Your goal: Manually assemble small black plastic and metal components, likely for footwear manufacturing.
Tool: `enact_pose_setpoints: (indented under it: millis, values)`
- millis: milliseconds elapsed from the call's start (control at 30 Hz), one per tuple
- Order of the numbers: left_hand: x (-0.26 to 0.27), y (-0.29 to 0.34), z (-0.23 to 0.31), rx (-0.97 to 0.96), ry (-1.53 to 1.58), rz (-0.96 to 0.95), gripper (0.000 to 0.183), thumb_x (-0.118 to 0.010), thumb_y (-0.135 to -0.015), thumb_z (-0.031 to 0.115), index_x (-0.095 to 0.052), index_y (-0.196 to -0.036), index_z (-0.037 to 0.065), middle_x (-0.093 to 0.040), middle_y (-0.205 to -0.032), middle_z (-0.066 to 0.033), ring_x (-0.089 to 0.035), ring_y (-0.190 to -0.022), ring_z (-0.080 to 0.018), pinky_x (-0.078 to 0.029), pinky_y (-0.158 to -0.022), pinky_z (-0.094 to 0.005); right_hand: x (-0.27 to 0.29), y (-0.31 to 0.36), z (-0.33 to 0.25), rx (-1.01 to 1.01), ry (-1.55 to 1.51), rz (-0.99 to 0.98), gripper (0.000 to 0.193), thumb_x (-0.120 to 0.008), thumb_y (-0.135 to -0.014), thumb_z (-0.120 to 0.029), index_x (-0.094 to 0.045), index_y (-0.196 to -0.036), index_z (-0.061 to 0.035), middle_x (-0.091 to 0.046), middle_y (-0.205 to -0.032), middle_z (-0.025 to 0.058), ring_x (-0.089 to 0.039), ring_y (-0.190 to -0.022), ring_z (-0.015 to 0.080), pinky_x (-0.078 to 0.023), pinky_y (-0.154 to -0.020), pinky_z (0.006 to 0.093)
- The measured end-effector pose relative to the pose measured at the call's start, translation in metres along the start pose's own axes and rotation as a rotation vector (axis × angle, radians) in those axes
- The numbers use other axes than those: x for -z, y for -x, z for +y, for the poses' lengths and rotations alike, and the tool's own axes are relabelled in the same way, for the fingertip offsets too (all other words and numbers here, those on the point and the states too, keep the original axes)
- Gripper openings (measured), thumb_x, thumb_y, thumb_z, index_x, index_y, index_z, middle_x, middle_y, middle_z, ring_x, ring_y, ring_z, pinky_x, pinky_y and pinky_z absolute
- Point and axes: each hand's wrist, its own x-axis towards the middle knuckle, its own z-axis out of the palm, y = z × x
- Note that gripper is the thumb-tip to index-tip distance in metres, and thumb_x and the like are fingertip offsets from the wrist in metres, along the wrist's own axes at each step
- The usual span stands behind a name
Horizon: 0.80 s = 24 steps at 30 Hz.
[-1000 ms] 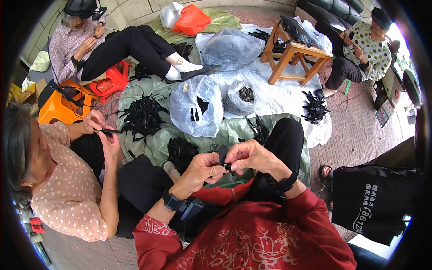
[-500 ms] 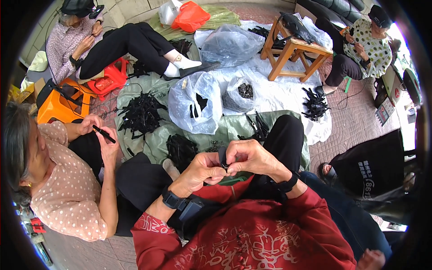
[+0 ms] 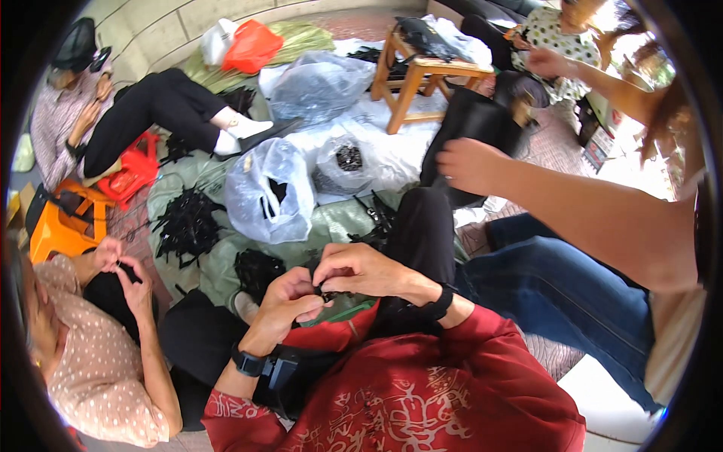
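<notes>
My left hand (image 3: 290, 300) and my right hand (image 3: 363, 271) meet over my lap, fingers pinched together. Between them is a small dark piece (image 3: 328, 295), mostly hidden by the fingertips; its exact kind does not show. Just beyond my hands a bundle of black straps (image 3: 258, 273) lies on the green sheet (image 3: 320, 226). A red cloth (image 3: 320, 337) and something green lie under my hands, across my lap.
At the right, a standing person's arm (image 3: 557, 196) reaches across beside a black bag (image 3: 471, 143). Another person (image 3: 105, 354) works close on my left. Ahead are clear plastic bags (image 3: 269, 192), a black strap pile (image 3: 188, 226) and a wooden stool (image 3: 429, 71).
My view has turned right. A person at the right has come in, arms outstretched, and the black bag is now raised farther forward. My hands stay together, the dark piece lower between the fingers.
</notes>
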Motion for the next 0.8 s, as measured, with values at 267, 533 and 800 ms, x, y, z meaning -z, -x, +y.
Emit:
enact_pose_setpoints:
  millis: [267, 533, 800]
  values:
    - [-0.008, -0.004, -0.013, -0.212, -0.486, 0.181, 0.005, -0.052, -0.081, 0.004, -0.048, -0.079, 0.002, -0.057, -0.068, -0.0054, -0.043, -0.052, -0.0034, -0.034, -0.045, -0.018, -0.007, 0.009, 0.004, -0.305, -0.116, 0.1, 0.004, -0.052, -0.082, -0.003, -0.051, -0.085, -0.0009, -0.055, -0.069, 0.0047, -0.052, -0.06, 0.0094, -0.044, -0.055, 0.0235]
    - [-0.008, 0.001, -0.006, -0.16, -0.27, 0.187, 0.014, -0.047, -0.088, 0.015, -0.052, -0.081, 0.003, -0.046, -0.057, 0.0024, -0.038, -0.046, -0.0026, -0.03, -0.041, -0.0168, -0.013, 0.005, 0.011, -0.338, -0.355, 0.277, 0.011, -0.054, -0.084, -0.01, -0.052, -0.081, 0.0005, -0.052, -0.068, 0.0017, -0.05, -0.058, 0.0073, -0.043, -0.054, 0.0212]
    - [0.003, 0.001, -0.01, -0.126, 0.139, 0.047, 0.016, -0.047, -0.088, 0.014, -0.051, -0.097, 0.002, -0.05, -0.064, -0.0013, -0.036, -0.045, -0.0029, -0.028, -0.04, -0.0155, -0.022, -0.003, 0.012, -0.237, -0.338, 0.399, 0.009, -0.055, -0.082, -0.009, -0.053, -0.082, -0.0005, -0.052, -0.065, 0.0006, -0.05, -0.057, 0.0067, -0.043, -0.053, 0.0211]
